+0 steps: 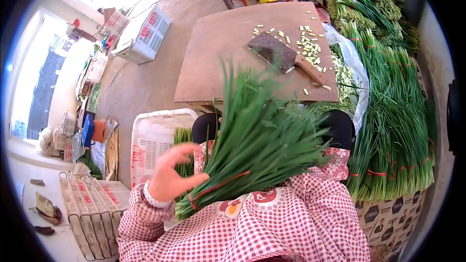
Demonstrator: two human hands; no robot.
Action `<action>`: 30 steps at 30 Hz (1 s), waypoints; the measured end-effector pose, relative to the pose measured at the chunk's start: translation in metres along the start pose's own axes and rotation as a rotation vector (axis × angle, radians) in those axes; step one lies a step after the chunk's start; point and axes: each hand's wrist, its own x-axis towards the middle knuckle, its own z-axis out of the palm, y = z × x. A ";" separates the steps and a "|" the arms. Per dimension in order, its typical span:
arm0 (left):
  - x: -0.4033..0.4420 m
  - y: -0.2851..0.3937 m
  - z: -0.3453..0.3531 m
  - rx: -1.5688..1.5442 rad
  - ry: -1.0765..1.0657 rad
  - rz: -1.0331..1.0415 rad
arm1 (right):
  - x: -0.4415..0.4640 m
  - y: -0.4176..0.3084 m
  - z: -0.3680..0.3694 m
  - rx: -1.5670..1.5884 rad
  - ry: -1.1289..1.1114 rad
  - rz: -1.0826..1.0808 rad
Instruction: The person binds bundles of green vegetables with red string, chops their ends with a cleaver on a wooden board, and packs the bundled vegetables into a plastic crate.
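A bundle of garlic chives (262, 140) lies slantwise across my lap. Its cut stem ends point to the lower left and its leaves, partly smeared by motion, fan to the upper right. A red band (218, 189) runs along and around the stems near their base. My left hand (172, 174) is beside the stem end, fingers curved and apart from the thumb, holding nothing that I can see. My right hand is hidden behind the leaves; only its checked sleeve (320, 189) shows.
Before me, a wooden board (213, 53) carries a cleaver (274, 51) and chopped stem pieces (310, 48). Banded chives (393, 131) are stacked at the right, beside a plastic bag (359, 63) of trimmings. A white crate (148, 140) stands left of my knees.
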 end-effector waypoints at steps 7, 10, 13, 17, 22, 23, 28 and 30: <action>0.053 -0.077 0.075 -0.312 -0.200 0.194 | -0.017 -0.016 -0.017 -0.242 -0.156 0.067; 0.045 -0.065 0.059 -0.911 -0.241 -0.251 | -0.037 -0.026 -0.041 -0.528 -0.345 0.128; 0.031 -0.054 0.039 -1.061 -0.127 -0.430 | -0.051 -0.028 -0.059 -0.751 -0.525 0.141; 0.022 -0.054 0.030 -1.214 0.106 -0.435 | -0.050 -0.017 -0.047 -0.662 -0.513 0.159; 0.022 -0.046 0.029 -1.158 0.178 -0.381 | -0.037 0.003 0.021 -0.295 -0.055 0.018; 0.022 -0.047 0.026 -1.217 0.161 -0.391 | -0.030 0.008 0.007 -0.255 -0.066 -0.044; 0.025 -0.102 0.032 -1.083 0.132 -0.442 | -0.026 0.006 -0.016 -0.187 0.129 0.111; 0.021 -0.119 0.034 -0.887 0.204 -0.428 | -0.024 0.008 -0.030 -0.192 0.128 0.097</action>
